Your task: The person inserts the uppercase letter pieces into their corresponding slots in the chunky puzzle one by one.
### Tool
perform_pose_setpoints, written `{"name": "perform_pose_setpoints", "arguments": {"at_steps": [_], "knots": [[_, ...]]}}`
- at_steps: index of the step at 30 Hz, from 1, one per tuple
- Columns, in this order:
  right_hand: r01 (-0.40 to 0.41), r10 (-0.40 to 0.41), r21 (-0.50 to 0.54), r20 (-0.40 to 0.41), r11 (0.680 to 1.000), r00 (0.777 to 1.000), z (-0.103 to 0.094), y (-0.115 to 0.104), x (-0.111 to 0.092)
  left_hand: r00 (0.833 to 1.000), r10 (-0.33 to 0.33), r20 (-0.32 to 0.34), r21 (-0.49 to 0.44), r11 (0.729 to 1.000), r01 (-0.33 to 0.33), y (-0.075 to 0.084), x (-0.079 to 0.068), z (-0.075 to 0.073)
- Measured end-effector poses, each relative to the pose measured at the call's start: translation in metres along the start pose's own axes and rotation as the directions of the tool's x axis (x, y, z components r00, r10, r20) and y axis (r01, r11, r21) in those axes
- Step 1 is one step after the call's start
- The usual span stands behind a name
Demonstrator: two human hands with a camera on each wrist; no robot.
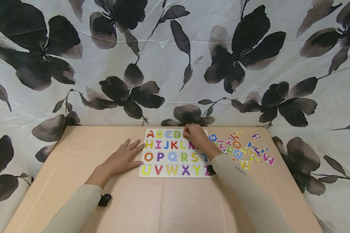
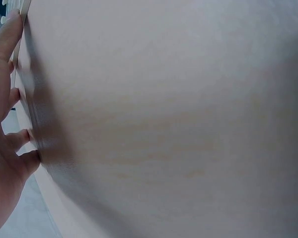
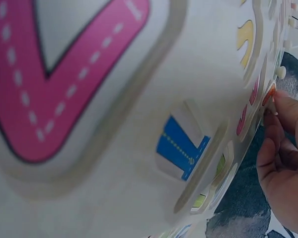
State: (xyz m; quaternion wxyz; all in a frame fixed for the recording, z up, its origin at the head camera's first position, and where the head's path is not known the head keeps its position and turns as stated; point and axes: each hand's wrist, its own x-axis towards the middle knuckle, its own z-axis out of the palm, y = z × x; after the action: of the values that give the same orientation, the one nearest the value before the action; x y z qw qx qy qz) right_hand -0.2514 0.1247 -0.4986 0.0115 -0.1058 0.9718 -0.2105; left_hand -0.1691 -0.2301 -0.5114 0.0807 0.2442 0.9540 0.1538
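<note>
A white alphabet board (image 1: 175,163) with coloured letters in rows lies at the table's far edge. My left hand (image 1: 121,158) rests with fingers spread, fingertips and thumb at the board's left edge. Over the top row, just past the green D (image 1: 177,134), my right hand (image 1: 199,136) pinches a small orange letter piece (image 3: 269,94) between thumb and fingers. Which letter it is I cannot tell, as the fingers cover most of it. In the right wrist view, a blue T (image 3: 181,148) and a large pink letter (image 3: 20,99) show on the board.
Right of the board lies a loose pile of letter pieces, among them an orange O (image 1: 236,144), a yellow W (image 1: 245,164) and a pink W (image 1: 268,159). The tan table (image 1: 163,207) ends against a floral cloth (image 1: 175,64) behind.
</note>
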Motion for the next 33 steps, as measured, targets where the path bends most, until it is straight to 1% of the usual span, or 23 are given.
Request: {"name": "perform_pose_setpoints", "arguments": {"at_steps": [6, 11, 14, 18, 22, 27, 33], "knots": [[-0.015, 0.016, -0.027, 0.024, 1.0, 1.0, 0.001, -0.001, 0.0, 1.0, -0.003, -0.001, -0.003, 1.0, 0.003, 0.0, 0.0, 0.0], [0.008, -0.004, -0.106, 0.035, 0.994, 0.999, 0.002, -0.005, 0.001, 1.0, -0.007, -0.003, -0.007, 1.0, 0.007, 0.0, -0.001, -0.001], [0.011, -0.007, -0.113, 0.035, 0.994, 0.999, 0.003, -0.006, 0.001, 1.0, -0.004, -0.005, -0.01, 1.0, 0.004, 0.001, -0.001, -0.001], [-0.003, 0.005, -0.064, 0.027, 0.998, 1.0, 0.002, -0.003, -0.002, 1.0, -0.001, -0.007, -0.012, 1.0, 0.001, 0.002, -0.001, -0.001], [-0.001, 0.001, 0.009, 0.008, 1.0, 1.0, -0.003, 0.005, -0.008, 1.0, 0.001, -0.008, -0.01, 1.0, -0.001, 0.001, 0.0, 0.0], [0.012, -0.011, 0.08, -0.01, 0.997, 1.0, -0.018, 0.021, -0.019, 1.0, 0.008, -0.002, 0.002, 1.0, -0.008, 0.001, 0.001, 0.001], [0.024, -0.021, 0.104, -0.028, 0.994, 0.999, -0.041, 0.048, -0.035, 1.0, 0.0, 0.002, -0.016, 1.0, 0.0, 0.001, 0.0, 0.0]]}}
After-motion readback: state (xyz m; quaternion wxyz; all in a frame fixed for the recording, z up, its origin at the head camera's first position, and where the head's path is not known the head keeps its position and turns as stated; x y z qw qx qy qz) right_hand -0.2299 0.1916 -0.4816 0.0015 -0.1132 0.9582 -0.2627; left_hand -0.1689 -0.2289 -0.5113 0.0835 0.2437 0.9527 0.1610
